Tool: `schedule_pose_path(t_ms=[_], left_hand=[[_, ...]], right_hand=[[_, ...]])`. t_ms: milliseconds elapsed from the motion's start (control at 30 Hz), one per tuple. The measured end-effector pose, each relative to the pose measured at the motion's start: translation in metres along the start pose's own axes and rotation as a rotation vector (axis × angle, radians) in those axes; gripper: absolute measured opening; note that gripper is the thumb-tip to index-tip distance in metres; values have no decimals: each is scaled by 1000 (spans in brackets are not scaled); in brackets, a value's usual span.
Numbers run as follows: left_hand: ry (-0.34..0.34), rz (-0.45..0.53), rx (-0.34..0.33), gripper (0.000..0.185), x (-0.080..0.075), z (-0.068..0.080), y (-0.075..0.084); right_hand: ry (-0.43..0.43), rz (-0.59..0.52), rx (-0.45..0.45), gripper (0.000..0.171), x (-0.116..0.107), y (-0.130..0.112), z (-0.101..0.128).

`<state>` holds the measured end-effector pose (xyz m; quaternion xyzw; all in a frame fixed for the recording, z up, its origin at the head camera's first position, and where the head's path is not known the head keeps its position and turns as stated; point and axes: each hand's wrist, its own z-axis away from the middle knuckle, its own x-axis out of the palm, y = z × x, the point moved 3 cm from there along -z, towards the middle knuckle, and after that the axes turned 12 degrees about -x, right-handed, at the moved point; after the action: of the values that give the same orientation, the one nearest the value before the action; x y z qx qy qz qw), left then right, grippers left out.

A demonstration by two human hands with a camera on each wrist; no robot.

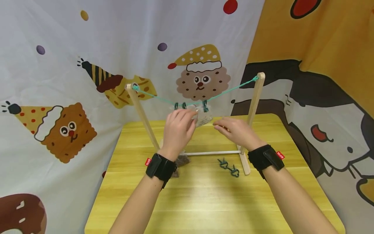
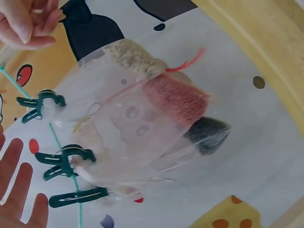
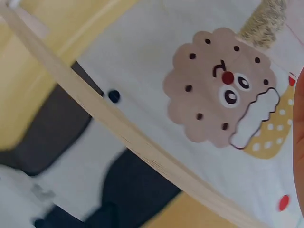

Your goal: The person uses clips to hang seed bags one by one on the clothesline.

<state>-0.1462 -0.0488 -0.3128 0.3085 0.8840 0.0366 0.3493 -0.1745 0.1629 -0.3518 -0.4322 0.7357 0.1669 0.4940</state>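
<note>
Three clear bags hang from a teal string (image 1: 229, 90) by dark green clips (image 1: 205, 106). In the left wrist view one bag holds beige grains (image 2: 135, 59), another pink grains (image 2: 178, 99), a third something dark grey (image 2: 209, 135). My left hand (image 1: 179, 130) is raised in front of the hanging bags, its fingers loosely bent near the clips; no thing shows in its grasp. To the right of the bags hovers my right hand (image 1: 238, 130), fingers relaxed and apart from the bag with beige grains. Only a sliver of that hand shows in the right wrist view.
Wooden posts (image 1: 143, 117) hold the string at both ends, joined low down by a pale bar (image 1: 213, 152). Two loose green clips (image 1: 234, 171) lie on the wooden table (image 1: 204, 201). Bags of brown bits (image 1: 183, 160) lie partly behind my left wrist. A printed cloth hangs behind.
</note>
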Motion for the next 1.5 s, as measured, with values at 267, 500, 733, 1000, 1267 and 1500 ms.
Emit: schedule_pose_path(t_ms=[267,500,733,1000,1267,1500], left_hand=[[-2,35,-98,20,6,24,-10],[-73,26,-189,21,21,57,-19],[-118,4,-265,22,33,90,-34],[-145,-8,-333,23,42,116,-46],[-155,-1,-368,25,50,131,-49],[-180,5,-418,24,63,146,-47]], right_hand=[[58,-143,193,31,40,8,36],[109,-29,350,27,69,11,71],[173,-13,454,22,94,7,101],[164,18,566,19,126,5,127],[161,6,701,21,156,5,150],[109,10,746,28,188,4,167]])
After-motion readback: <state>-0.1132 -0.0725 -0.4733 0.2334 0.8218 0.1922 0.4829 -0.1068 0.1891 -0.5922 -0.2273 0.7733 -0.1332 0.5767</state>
